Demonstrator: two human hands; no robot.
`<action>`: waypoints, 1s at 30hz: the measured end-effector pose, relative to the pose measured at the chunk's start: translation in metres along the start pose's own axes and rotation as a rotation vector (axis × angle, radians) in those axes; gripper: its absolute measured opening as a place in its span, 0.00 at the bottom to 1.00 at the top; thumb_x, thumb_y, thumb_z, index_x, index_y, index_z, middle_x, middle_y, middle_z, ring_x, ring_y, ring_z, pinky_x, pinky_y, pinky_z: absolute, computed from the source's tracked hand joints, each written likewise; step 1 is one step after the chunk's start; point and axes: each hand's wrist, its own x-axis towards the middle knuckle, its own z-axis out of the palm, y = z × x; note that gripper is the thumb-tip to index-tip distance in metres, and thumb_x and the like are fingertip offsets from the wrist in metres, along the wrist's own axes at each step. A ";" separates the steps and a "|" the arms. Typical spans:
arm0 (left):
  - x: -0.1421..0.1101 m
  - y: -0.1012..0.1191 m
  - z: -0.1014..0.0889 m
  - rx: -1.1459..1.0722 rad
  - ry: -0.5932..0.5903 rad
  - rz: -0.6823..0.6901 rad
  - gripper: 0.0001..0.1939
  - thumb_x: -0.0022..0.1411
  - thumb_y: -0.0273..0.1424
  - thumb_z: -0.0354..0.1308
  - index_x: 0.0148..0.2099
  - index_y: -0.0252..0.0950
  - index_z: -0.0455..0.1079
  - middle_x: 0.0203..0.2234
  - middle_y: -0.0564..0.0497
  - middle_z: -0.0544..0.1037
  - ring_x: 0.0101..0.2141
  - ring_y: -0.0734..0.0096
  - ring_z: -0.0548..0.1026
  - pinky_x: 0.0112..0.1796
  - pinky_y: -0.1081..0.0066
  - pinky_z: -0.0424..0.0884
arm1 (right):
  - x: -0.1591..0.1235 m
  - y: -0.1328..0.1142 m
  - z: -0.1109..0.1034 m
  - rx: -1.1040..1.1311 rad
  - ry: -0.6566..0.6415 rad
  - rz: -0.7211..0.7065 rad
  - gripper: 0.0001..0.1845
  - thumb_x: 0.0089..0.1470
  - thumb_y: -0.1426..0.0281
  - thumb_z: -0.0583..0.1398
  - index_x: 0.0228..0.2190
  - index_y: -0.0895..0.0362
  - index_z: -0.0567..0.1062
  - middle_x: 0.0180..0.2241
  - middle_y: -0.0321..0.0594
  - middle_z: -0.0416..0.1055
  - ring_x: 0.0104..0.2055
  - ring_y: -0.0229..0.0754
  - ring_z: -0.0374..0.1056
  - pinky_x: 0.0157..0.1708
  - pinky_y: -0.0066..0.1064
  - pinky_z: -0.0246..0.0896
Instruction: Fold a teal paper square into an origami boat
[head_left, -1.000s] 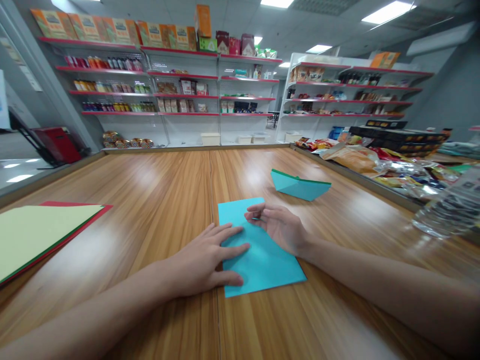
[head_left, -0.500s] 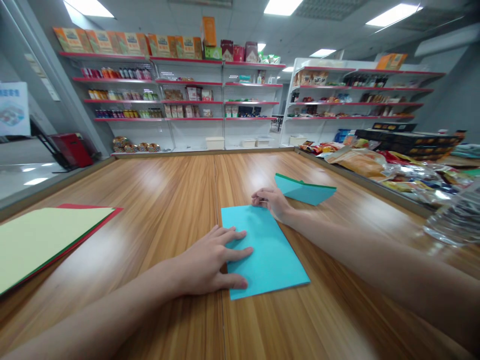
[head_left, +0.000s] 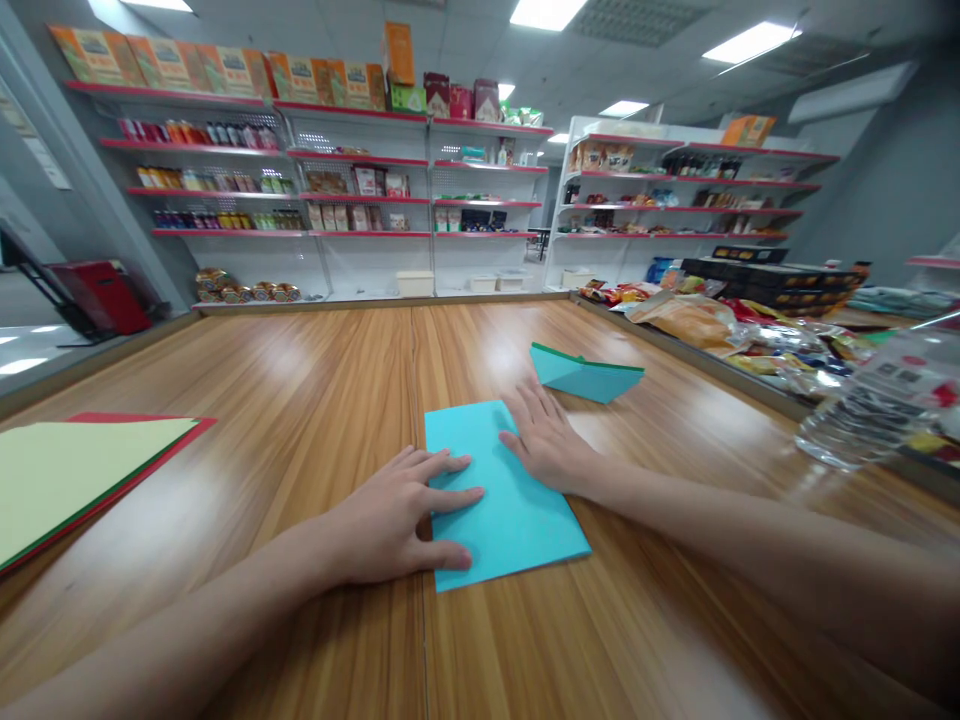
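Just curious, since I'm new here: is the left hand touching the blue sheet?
Touching: the head view shows the left hand, fingers spread, resting on the blue sheet.

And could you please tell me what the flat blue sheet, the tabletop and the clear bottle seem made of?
The flat blue sheet looks like matte paper, with thin, straight edges. The tabletop is glossy wood or wood-look laminate: grain and reflections show, but not which. The clear bottle is likely plastic, shiny and see-through.

paper boat (head_left: 585, 380) behind the sheet (head_left: 514, 530) (bottle (head_left: 862, 415) farther right)
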 end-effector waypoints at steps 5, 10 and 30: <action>0.000 -0.001 0.001 -0.012 0.011 0.001 0.30 0.56 0.53 0.57 0.59 0.51 0.64 0.61 0.46 0.60 0.58 0.46 0.60 0.55 0.48 0.54 | -0.045 -0.003 -0.022 -0.254 -0.276 -0.073 0.34 0.63 0.57 0.45 0.64 0.60 0.44 0.66 0.56 0.37 0.67 0.59 0.30 0.60 0.58 0.38; 0.001 0.002 -0.002 0.000 -0.005 -0.002 0.30 0.56 0.53 0.56 0.58 0.50 0.65 0.61 0.45 0.60 0.57 0.46 0.60 0.55 0.48 0.55 | -0.086 -0.018 -0.055 -0.210 -0.470 -0.077 0.34 0.63 0.58 0.45 0.64 0.60 0.43 0.66 0.55 0.34 0.67 0.63 0.27 0.59 0.64 0.34; -0.005 -0.009 0.006 -0.048 0.085 -0.026 0.32 0.54 0.54 0.58 0.58 0.46 0.66 0.62 0.44 0.59 0.61 0.46 0.53 0.58 0.45 0.50 | -0.010 -0.023 -0.060 0.402 -0.539 0.593 0.14 0.44 0.63 0.62 0.18 0.58 0.66 0.12 0.28 0.55 0.13 0.30 0.48 0.13 0.26 0.36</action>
